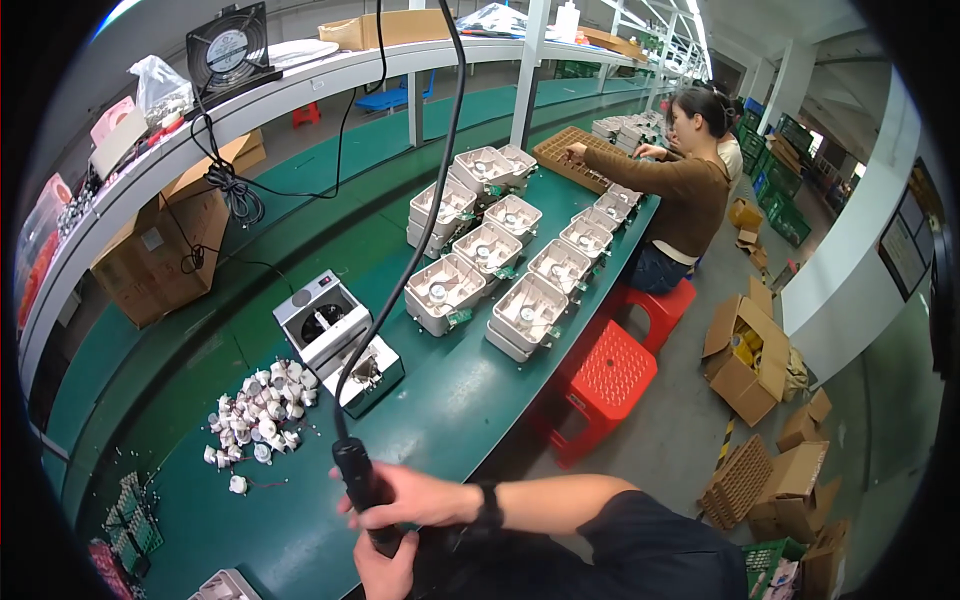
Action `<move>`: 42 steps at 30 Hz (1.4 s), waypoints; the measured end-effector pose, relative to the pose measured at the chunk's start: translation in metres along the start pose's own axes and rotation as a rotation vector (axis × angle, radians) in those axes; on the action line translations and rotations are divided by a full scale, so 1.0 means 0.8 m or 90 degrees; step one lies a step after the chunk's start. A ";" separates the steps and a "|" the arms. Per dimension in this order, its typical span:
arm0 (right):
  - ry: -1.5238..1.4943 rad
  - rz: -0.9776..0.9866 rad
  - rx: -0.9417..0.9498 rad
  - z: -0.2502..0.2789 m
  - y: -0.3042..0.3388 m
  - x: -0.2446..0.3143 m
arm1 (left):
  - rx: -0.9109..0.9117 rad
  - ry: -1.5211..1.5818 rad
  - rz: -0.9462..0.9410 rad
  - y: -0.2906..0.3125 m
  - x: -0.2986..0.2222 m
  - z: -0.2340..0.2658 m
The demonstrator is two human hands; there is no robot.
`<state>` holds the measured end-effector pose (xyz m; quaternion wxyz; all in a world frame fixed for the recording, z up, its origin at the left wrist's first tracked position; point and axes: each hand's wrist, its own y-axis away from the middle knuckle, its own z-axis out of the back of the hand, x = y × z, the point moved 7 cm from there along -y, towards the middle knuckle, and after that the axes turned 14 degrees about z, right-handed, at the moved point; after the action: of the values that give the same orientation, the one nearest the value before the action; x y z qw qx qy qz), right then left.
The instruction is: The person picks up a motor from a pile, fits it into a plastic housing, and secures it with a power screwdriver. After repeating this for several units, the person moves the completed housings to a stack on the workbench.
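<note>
My right hand [425, 498], wearing a black wristband, is wrapped round a black corded handheld tool [352, 466], which looks like an electric screwdriver. Just below it, my left hand [384, 572] is closed on the lower end of the same tool, whose tip is hidden. A black cable [405, 270] rises from its top. Beyond my hands on the green bench lies a pile of small white round parts [262, 405] with thin wires. Beside the pile stands a grey and white machine [325, 318], perhaps a screw feeder.
White open housings [440, 293] stand in rows, some stacked, along the bench [430, 400]. A co-worker [690, 170] reaches into a brown divided tray [575, 158]. Red stools [612, 375] and cardboard boxes [745, 365] are at the right; a shelf with a fan [230, 48] is at the left.
</note>
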<state>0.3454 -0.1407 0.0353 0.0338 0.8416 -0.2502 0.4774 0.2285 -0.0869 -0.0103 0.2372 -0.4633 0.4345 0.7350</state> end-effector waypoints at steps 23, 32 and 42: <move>0.226 0.408 -0.110 -0.033 -0.058 0.012 | -1.004 -0.470 0.039 0.222 0.134 0.551; 0.124 0.395 -0.088 -0.130 -0.118 -0.073 | -0.955 -0.477 0.353 0.213 0.282 0.744; 0.111 0.334 -0.100 -0.188 -0.143 -0.143 | -0.811 -0.396 0.250 0.188 0.234 0.675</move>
<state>0.2309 0.0485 0.0437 -0.0042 0.6987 -0.4917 0.5197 -0.2265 0.2899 -0.0093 -0.1017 -0.1949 -0.0891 0.9715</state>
